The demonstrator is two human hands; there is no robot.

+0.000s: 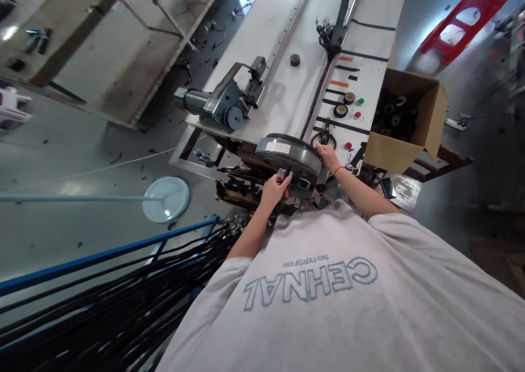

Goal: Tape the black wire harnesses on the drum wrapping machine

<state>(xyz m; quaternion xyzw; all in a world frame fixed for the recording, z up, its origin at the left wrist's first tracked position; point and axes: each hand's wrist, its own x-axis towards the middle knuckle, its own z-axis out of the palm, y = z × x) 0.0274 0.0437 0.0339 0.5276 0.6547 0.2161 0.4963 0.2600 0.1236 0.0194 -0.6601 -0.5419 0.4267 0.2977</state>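
A round grey machine (289, 154) with a white label stands at the near end of the long white table (283, 98). My left hand (278, 189) is closed at its near side, on a small dark piece whose shape is mostly hidden. At the machine's right edge is my right hand (328, 157), fingers pressed together beside the dark cable (314, 112); what it grips is too small to name. Black-handled scissors (325, 135) lie just beyond my right hand. The dark cable runs from the machine up along the table.
A motor unit (227, 104) is mounted at the table's left edge. Tape rolls (340, 110) and red and green buttons are at right, by a cardboard box (400, 152). Black cables (135, 301) hang on a blue rack (123, 251) at lower left.
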